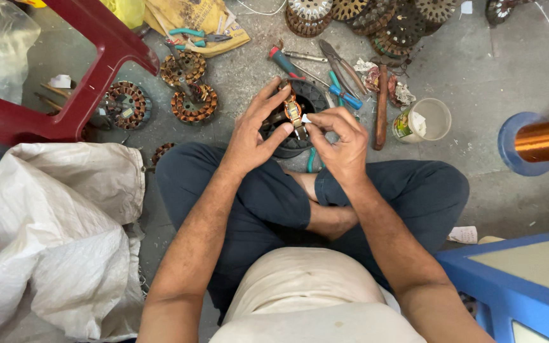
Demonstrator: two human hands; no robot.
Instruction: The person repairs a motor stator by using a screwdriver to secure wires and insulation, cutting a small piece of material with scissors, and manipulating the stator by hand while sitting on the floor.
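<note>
Stator (295, 117), dark and ring-shaped, propped on edge near the upper middle of the frame, just above the crossed legs. Held from the left by the left hand (252, 130), fingers curled round the rim and thumb pressed toward the centre. Pinched at the front by the right hand (341, 136), fingertips closed on a small piece of white paper (305, 118) beside a copper-coloured coil (293, 109).

Best done slowly, judging by the tight spot: paper kept flat against the winding, ring steadied firmly by the left palm, thumb and forefinger working close to the slot (no tugging on the fine wire).

Black outer rim, toothed inside, one orange-brown winding standing out bright against the dark metal; lower half hidden behind the fingers.

Scattered on the grey floor behind: pliers (343, 71), a blue-handled screwdriver (344, 95), more wound stators (194, 105) toward upper left, a white cup (432, 119) to the right.
</note>
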